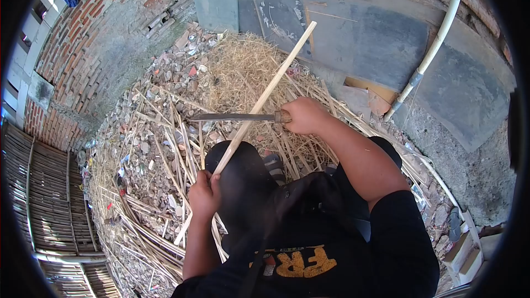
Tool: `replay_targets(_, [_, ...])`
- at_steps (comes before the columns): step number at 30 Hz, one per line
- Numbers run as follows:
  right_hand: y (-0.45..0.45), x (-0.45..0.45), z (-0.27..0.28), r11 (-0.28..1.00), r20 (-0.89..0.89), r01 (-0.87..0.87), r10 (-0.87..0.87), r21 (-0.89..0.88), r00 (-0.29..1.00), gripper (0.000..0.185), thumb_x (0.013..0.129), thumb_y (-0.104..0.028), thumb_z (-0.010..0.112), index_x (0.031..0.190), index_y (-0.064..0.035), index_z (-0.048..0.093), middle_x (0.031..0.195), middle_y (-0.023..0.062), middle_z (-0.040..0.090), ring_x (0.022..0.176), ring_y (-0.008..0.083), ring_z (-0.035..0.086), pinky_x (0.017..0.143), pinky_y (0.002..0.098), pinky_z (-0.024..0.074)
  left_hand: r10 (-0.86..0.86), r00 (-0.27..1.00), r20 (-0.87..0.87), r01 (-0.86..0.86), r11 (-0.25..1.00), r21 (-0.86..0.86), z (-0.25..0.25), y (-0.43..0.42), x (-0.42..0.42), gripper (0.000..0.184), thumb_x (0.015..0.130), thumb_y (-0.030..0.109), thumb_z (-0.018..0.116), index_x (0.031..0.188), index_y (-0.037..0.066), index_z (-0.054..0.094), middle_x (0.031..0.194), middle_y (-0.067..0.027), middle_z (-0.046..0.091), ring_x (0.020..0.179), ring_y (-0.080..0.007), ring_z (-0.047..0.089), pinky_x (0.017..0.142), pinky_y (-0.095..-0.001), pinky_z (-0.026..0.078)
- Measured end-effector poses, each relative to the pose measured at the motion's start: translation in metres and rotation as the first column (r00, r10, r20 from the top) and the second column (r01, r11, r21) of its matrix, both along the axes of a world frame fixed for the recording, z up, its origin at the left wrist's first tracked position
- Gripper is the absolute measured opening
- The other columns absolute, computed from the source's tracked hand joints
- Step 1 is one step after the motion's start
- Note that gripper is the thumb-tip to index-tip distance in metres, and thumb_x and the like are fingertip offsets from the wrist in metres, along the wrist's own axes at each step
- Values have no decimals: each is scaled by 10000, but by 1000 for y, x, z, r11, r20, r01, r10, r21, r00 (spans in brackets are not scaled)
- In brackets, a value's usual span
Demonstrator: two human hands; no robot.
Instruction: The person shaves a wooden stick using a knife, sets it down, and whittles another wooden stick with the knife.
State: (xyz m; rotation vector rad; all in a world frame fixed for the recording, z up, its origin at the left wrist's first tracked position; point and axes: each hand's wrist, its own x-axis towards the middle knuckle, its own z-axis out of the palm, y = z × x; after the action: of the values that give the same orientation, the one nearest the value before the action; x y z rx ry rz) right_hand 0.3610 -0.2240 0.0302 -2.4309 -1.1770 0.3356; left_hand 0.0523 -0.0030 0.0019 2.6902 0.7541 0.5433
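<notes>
My left hand [204, 194] is closed around the lower part of a long pale bamboo strip [270, 90], which slants up and to the right across my knee. In my right hand [306, 116] is the wooden handle of a machete [237, 117], its dark blade pointing left. The blade crosses the strip near its middle, above the knee; whether the edge touches the strip I cannot tell. My left fingers partly hide the strip where they grip it.
Cut bamboo strips [149, 226] lie over rubble at the left. A heap of thin shavings [243, 66] is ahead. Grey panels [364, 33] lean at the back beside a white pipe [436, 44]. A brick wall [72, 83] and a bamboo screen [49, 187] stand left.
</notes>
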Motion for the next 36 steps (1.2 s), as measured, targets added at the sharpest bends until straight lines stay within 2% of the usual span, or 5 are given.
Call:
replay_targets(7, [-10, 39, -18, 952, -74, 299, -295, 63, 953, 262, 779, -216, 699, 1007, -97, 747, 977, 185, 745, 975, 382, 722, 892, 494, 572, 14, 1000, -17, -13, 998, 58, 2, -2, -2, 277, 1002, 336, 672, 993, 76, 578, 647, -170, 650, 627, -433, 671, 572, -529, 500])
replay_targets(17, [2, -9, 8, 996, 13, 31, -30, -88, 999, 223, 802, -215, 677, 981, -102, 748, 983, 182, 747, 965, 386, 722, 875, 503, 576, -18, 1000, 3, 18, 1000, 10, -1, 2, -1, 267, 998, 326, 682, 991, 79, 582, 655, -180, 657, 617, -442, 665, 563, -534, 496])
replay_targets(20, [2, 26, -14, 977, -240, 203, -211, -58, 947, 256, 801, -225, 678, 1006, -92, 752, 1030, 193, 749, 986, 394, 715, 879, 497, 575, 25, 1000, 10, -25, 999, 28, -2, -2, -1, 271, 1001, 332, 679, 989, 79, 581, 652, -180, 656, 617, -442, 664, 558, -535, 495])
replay_targets(26, [-6, 38, -27, 963, -126, 268, -263, 27, 957, 298, 808, -243, 688, 1044, -74, 756, 1045, 207, 745, 1000, 397, 714, 888, 484, 574, -8, 1000, -21, 9, 998, 56, -1, 6, -4, 275, 1006, 337, 673, 992, 78, 579, 646, -172, 654, 604, -435, 662, 561, -529, 497])
replay_targets(36, [4, 6, -7, 999, -42, 12, -14, -38, 999, 229, 773, -228, 706, 957, -94, 738, 912, 182, 732, 910, 394, 721, 825, 500, 572, -8, 1000, 2, 8, 1000, 23, -2, 3, -1, 255, 1006, 311, 673, 982, 78, 571, 632, -166, 648, 599, -428, 662, 558, -527, 497])
